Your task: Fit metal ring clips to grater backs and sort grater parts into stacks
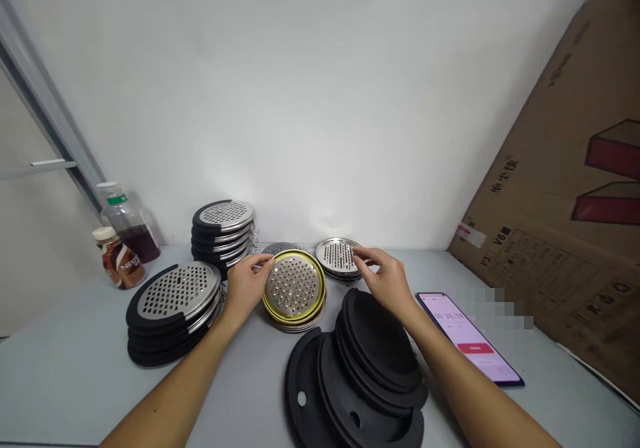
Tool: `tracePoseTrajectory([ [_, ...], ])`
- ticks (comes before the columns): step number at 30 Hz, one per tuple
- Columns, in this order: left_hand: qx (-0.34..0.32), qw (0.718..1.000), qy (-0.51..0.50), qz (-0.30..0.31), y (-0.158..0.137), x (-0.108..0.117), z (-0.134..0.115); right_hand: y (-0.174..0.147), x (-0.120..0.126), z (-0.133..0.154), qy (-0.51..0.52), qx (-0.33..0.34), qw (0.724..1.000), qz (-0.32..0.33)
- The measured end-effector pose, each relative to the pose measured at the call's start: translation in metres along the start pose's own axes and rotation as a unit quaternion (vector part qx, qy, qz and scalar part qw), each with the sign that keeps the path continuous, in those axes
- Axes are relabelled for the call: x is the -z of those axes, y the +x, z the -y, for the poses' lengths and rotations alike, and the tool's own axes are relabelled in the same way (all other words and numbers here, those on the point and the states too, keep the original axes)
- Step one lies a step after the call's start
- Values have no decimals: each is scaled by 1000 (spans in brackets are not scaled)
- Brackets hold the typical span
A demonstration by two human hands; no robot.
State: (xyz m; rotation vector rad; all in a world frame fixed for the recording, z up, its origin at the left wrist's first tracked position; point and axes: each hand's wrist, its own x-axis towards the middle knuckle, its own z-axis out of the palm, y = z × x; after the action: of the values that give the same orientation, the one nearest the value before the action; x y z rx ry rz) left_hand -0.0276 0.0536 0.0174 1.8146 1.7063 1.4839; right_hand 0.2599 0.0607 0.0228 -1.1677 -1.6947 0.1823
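Note:
My left hand pinches the upper left edge of a round metal grater disc with a yellow rim. That disc sits tilted over a small stack of thin discs. At the back, my right hand has its thumb and forefinger close together at the right edge of a silver slotted grater disc, which lies on top of other discs. Below my right hand is a leaning pile of black round holders, and more black holders with a hole lie in front.
Two stacks of black-edged grater discs, a front one and a rear one, stand at left. Behind them are a brown bottle and a clear jug. A phone showing a timer lies right, beside a large cardboard box.

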Motion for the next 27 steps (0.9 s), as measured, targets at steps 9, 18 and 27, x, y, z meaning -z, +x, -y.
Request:
tracePoseTrajectory([
  [9,28,987,-155,-32,-22,1,-43,-16,12,57,230,-106,959,124],
  [18,31,980,-195,37,-28,-9,-41,-29,11,62,197,-90,969,116],
  [27,-99,990,-97,13,-33,-9,-40,-29,2,51,189,-58,979,48],
])
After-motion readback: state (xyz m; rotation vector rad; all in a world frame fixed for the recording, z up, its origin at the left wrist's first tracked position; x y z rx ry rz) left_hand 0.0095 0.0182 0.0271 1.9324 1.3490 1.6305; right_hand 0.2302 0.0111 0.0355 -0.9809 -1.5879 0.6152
